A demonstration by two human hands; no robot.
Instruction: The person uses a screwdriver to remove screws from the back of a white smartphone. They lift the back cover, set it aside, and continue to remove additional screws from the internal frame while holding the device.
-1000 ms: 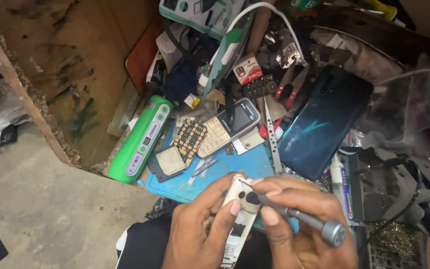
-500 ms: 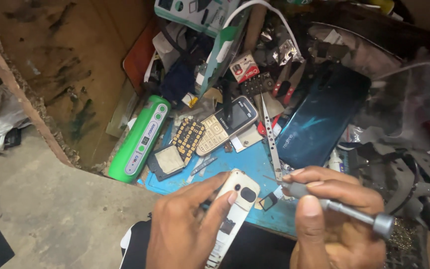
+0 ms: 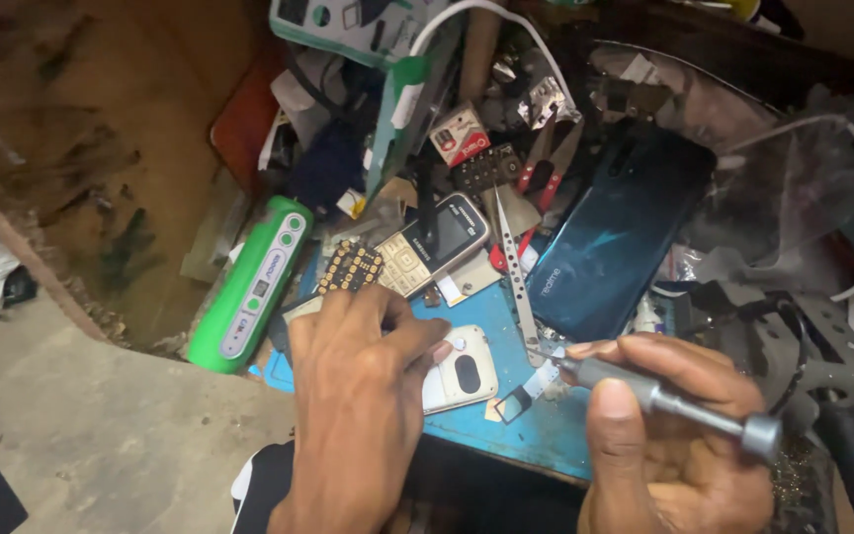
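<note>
— Report on the hands, please.

— The left hand (image 3: 363, 396) lies palm down on a white phone back cover (image 3: 462, 371), fingers pressing it flat onto the blue work mat (image 3: 536, 435) at the near edge of the table (image 3: 101, 129). The right hand (image 3: 669, 445) is clenched around a grey precision screwdriver (image 3: 664, 400), its tip pointing left, just beside the cover and not touching it.

— Surroundings?

— Metal tweezers (image 3: 513, 267) lie on the mat beyond the cover. A keypad phone (image 3: 437, 242) rests face up beside a bare keypad board (image 3: 350, 267). A dark teal smartphone back panel (image 3: 610, 237) sits to the right, a green oblong device (image 3: 249, 287) to the left.

— Containers?

— A clear plastic bag (image 3: 773, 188) at the right; contents cannot be made out.
</note>
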